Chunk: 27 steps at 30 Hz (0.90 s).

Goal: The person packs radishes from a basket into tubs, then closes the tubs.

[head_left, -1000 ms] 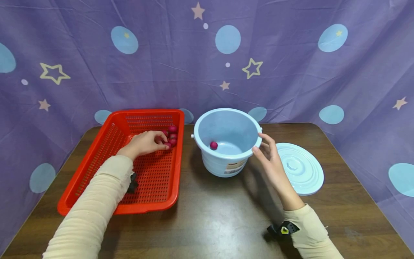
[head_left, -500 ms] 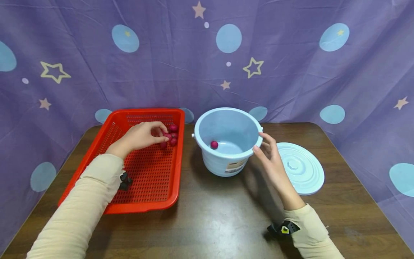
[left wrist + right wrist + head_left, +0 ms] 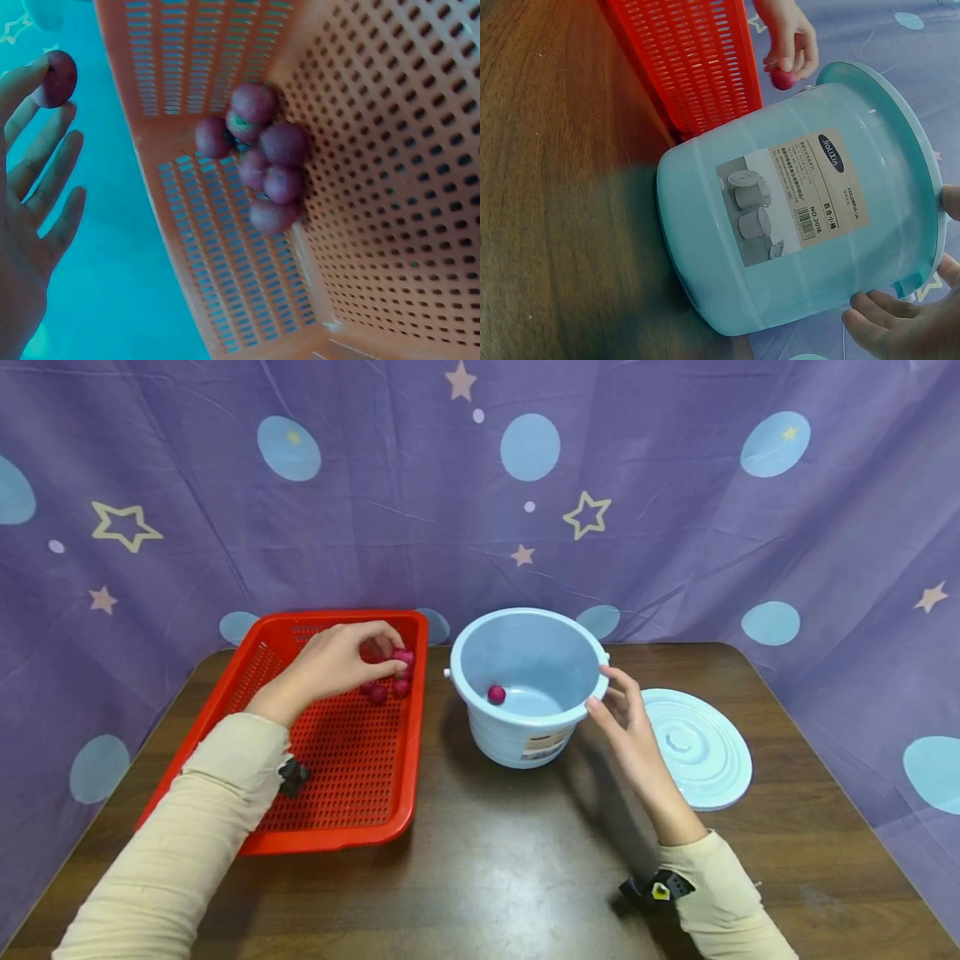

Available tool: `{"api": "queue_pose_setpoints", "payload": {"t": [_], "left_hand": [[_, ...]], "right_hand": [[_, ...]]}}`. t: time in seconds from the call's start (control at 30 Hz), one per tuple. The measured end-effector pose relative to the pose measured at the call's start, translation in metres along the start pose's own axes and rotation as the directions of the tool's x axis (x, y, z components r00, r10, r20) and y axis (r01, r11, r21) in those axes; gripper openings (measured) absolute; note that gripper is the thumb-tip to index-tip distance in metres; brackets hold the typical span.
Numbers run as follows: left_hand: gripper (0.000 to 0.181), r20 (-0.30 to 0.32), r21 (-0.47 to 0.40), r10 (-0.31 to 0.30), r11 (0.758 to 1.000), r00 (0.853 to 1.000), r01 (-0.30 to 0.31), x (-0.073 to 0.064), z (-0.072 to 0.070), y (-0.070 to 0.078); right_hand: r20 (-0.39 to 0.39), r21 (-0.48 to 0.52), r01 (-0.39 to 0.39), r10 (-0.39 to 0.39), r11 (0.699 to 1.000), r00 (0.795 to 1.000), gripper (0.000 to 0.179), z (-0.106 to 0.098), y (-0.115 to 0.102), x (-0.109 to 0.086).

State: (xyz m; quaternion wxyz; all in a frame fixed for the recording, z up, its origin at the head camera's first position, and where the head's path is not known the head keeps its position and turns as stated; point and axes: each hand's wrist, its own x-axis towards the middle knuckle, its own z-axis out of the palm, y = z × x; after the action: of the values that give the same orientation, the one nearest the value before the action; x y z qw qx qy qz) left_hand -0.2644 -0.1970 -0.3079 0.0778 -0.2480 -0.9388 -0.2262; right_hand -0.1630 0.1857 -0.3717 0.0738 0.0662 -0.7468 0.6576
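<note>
My left hand (image 3: 330, 664) pinches a round red radish (image 3: 60, 79) between thumb and fingertips, over the far right corner of the red plastic basket (image 3: 407, 777). Several more radishes (image 3: 285, 144) lie clustered in that corner, partly hidden by the hand in the head view. Right of the basket stands a light blue bucket (image 3: 495, 743), upright, with one radish (image 3: 496, 695) on its bottom. My right hand (image 3: 633, 739) holds the bucket's right rim, thumb and index finger at the edge, the other fingers bent beside its outer wall.
A light blue round lid (image 3: 701, 752) lies flat on the wooden table (image 3: 480, 877), right of the bucket. Behind the table hangs a purple curtain (image 3: 420, 527) with stars and dots. The bucket carries a printed label (image 3: 795, 199) on its side.
My left hand has risen from among the radishes and moved toward the basket's far right corner, now with a radish in its pinch. My right hand and the bucket have stayed in place.
</note>
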Motion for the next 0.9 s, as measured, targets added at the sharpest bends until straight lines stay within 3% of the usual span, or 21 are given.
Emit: {"api": "queue_pose_setpoints", "payload": {"t": [0.53,0.73,0.9], "left_hand": [[0.023,-0.116,-0.063,0.141,0.987,0.983,-0.149,0.013,0.001,0.049],[0.025,-0.105,-0.064,0.157,0.984,0.982,-0.165,0.019,0.008,0.061],[0.026,-0.079,-0.071,0.207,0.974,0.975,-0.213,0.022,0.013,0.071]], "right_hand": [[-0.005,-0.003,0.007,-0.007,1.0,1.0,0.052,-0.001,-0.001,0.001],[-0.002,0.002,0.002,-0.002,1.0,1.0,0.052,0.0,0.0,0.001],[-0.001,-0.002,-0.001,0.001,1.0,1.0,0.052,0.0,0.0,0.0]]}}
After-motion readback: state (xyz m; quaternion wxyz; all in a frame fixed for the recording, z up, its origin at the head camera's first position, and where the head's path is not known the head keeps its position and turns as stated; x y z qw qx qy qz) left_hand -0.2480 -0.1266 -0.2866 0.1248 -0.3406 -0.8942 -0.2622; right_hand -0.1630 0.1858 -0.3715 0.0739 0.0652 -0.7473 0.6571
